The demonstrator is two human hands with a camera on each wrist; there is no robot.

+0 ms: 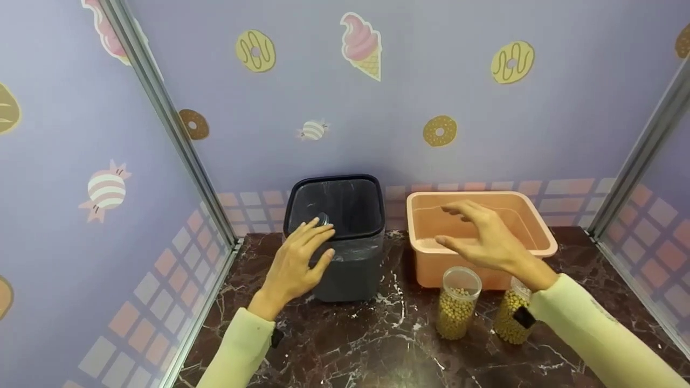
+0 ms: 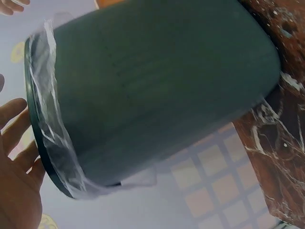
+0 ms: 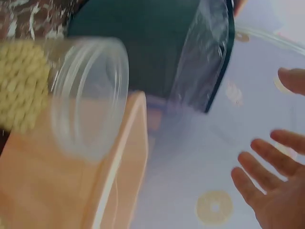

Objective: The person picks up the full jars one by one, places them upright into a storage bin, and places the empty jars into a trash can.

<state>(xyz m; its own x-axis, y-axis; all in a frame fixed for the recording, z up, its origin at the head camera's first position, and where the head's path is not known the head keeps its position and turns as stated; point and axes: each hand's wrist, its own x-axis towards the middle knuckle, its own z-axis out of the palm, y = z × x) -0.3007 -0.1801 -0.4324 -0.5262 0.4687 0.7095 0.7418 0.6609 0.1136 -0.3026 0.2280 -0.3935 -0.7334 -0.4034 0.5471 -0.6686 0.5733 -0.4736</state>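
My left hand (image 1: 296, 258) is over the near rim of a dark trash bin (image 1: 345, 275) lined with a clear bag, its fingers fairly straight. Just past those fingertips shows a small round dark-blue object (image 1: 323, 219), partly hidden; its kind is unclear. In the left wrist view, the fingers (image 2: 19, 129) are beside the bin's rim. My right hand (image 1: 485, 240) hovers empty, thumb and fingers spread, in front of an orange plastic basin (image 1: 431, 269). Below it stands a lidless clear jar (image 1: 457, 310) of yellowish beans. A second bean jar (image 1: 512, 318) is partly covered by the right wrist.
Bin, basin and jars all stand on a dark red marbled tabletop (image 1: 377, 350). Behind them rises a lilac wall (image 1: 404, 108) printed with sweets. Metal posts (image 1: 178, 129) mark the corners on both sides.
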